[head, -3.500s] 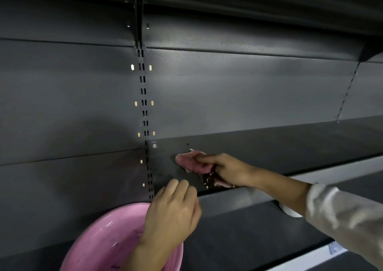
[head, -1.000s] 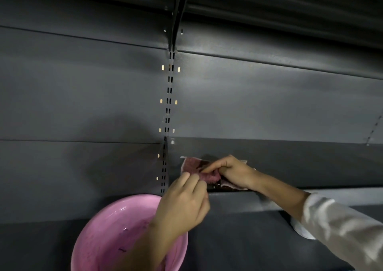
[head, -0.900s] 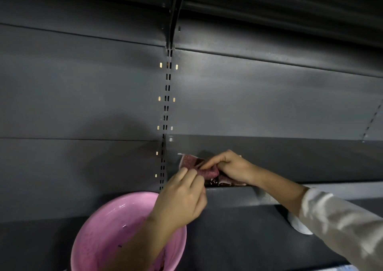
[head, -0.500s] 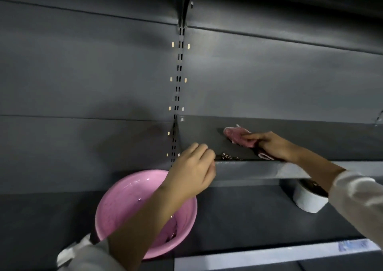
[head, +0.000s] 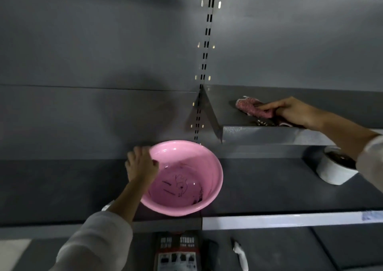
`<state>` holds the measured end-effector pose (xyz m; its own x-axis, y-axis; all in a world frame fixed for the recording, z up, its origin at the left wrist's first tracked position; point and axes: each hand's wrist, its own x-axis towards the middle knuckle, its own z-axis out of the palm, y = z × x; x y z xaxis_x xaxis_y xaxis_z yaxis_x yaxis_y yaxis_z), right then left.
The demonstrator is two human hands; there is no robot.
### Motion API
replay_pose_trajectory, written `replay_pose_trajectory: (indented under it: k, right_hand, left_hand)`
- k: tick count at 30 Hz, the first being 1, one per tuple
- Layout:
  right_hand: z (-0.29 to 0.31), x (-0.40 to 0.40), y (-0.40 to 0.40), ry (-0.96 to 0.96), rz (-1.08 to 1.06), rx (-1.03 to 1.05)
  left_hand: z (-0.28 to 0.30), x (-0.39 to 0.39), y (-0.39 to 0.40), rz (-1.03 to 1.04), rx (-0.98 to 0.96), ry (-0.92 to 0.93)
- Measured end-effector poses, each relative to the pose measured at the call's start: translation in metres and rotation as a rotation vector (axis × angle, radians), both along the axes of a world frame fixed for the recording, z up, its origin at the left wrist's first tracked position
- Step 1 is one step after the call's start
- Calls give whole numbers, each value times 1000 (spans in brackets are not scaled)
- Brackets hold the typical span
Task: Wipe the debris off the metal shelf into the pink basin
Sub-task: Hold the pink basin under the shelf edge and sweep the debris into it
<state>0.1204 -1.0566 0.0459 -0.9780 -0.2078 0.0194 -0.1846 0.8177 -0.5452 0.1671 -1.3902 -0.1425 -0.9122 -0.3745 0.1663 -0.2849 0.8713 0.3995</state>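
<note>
Right hand [head: 294, 112] pressed a pink cloth [head: 251, 109] on the metal shelf [head: 259, 132], dark debris [head: 264, 122] beside it near the front edge. Left hand [head: 142, 165] gripped the pink basin [head: 186, 177] rim on the lower shelf [head: 269, 187]; dark specks lay inside.

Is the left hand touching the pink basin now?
Touching. The head view shows the left hand at the near-left rim of the pink basin, its fingers overlapping the rim with no gap.

Head camera looks forward and slightly down, close to the shelving [head: 269, 133].
</note>
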Motion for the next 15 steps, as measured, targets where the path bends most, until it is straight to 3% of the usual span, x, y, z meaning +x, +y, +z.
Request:
replay_pose_trajectory:
  k: [3,6,8,15]
  right_hand:
    - [0,1,0,9,-19,3]
    - [1,2,-2,2,-25,-11]
    - [0,1,-3,0,-30,-12]
    - [0,-1,-1,-17,-41,-26]
  left_hand:
    - [-32,2,-21,237,234,-217]
    - [-49,1,-31,479,732,-323]
    - [-55,4,-33,517,1021,-350]
    - [-52,0,-21,543,1026,-171]
